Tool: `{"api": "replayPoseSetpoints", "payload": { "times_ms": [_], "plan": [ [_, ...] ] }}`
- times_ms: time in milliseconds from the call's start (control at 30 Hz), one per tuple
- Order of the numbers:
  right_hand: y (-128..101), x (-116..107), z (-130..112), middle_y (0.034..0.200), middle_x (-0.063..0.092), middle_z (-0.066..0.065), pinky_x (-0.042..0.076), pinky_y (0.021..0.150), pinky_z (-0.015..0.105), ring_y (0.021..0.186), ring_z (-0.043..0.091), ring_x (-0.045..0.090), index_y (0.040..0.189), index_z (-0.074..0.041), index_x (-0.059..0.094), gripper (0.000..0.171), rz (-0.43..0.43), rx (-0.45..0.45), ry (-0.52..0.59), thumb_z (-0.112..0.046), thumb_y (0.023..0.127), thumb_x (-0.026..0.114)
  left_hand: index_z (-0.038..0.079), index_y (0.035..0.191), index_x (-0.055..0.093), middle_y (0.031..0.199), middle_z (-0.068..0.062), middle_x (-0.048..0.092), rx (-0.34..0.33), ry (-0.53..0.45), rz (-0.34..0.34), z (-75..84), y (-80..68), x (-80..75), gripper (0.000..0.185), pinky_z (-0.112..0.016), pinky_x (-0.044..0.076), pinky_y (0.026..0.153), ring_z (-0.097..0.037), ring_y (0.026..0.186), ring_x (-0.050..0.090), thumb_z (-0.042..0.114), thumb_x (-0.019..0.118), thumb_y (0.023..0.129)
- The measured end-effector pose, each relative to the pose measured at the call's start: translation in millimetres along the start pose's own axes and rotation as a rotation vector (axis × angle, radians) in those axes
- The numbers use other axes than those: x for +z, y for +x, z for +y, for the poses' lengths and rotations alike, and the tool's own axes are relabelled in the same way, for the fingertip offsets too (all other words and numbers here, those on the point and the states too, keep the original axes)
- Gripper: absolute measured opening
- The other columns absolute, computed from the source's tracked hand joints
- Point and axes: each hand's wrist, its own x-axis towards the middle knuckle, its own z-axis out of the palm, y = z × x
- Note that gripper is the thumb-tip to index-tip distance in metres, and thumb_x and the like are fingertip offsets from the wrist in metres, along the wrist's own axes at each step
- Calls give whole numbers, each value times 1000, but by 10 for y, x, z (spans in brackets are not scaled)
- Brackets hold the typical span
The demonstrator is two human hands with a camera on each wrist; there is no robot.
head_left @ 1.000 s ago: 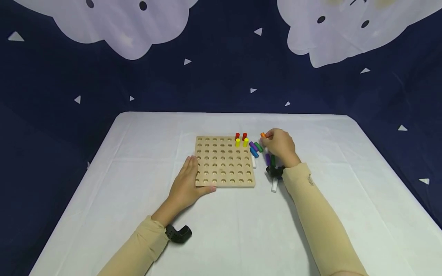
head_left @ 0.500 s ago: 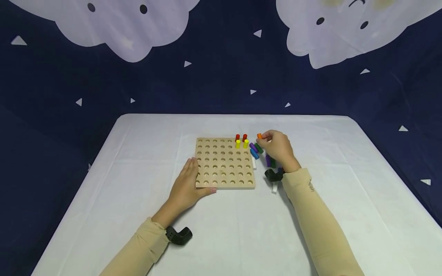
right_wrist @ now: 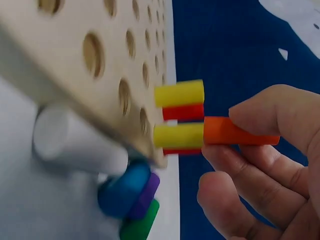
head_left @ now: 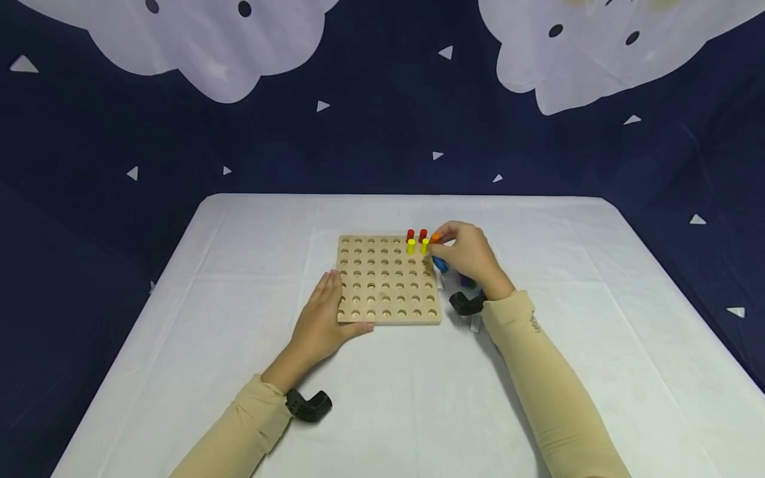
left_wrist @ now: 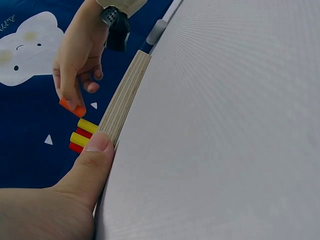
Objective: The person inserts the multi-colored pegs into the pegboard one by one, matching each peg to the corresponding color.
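The left hand [head_left: 323,318] lies flat with straight fingers against the lower-left edge of the wooden pegboard [head_left: 385,282], its thumb [left_wrist: 92,160] pressed on the board's layered edge, which looks like a way to keep the board from sliding. Just right of frame centre in the head view, the right hand [head_left: 469,255] pinches an orange peg [head_left: 435,238], fingertips narrowed round one end so the free end points toward the board. In the right wrist view that orange peg [right_wrist: 235,132] sits between thumb and forefinger at mid-right, its free end almost touching the nearer yellow peg [right_wrist: 178,135], with red pegs [right_wrist: 183,112] behind. Spare blue, purple, green and white pegs [right_wrist: 127,192] lie loose beside the board, lower left.
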Motion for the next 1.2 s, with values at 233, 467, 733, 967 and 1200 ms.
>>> {"api": "replayPoseSetpoints", "payload": {
  "times_ms": [233,467,733,967,1200],
  "plan": [
    [-8,129,-60,98,72,4,50,69,31,89,22,63,97,-14,70,18,-65,-37,45,-27,87,76,-3,157,7,166,-17,6,-7,-8,-1,12,-4,-17,127,-47,12,127,-29,156,5,62,78,74],
    [-1,229,-51,94,73,4,49,70,31,86,21,62,96,-12,70,19,-94,-59,38,-26,85,79,-3,157,6,166,-16,5,-13,-16,-7,22,-3,-22,127,-46,12,127,-28,156,3,61,78,75],
    [-2,264,-54,94,74,6,50,71,29,87,21,65,96,-10,71,19,-104,-87,27,-23,85,79,-2,157,7,166,-16,5,-13,-19,-4,16,-7,-22,127,-46,12,127,-27,156,3,62,78,74],
    [15,278,-58,99,74,6,52,75,31,89,20,67,99,-10,72,20,-107,-108,14,-23,86,78,-2,157,6,167,-16,5,-15,-11,-7,11,-6,-25,127,-46,12,127,-28,156,3,62,77,75],
    [19,271,-89,101,74,6,51,80,36,91,22,66,104,-10,71,23,-108,-95,-51,-25,87,77,-3,157,6,166,-17,6,-5,-13,-4,31,-15,-23,127,-46,13,127,-28,156,3,61,78,74]
  ]
}}
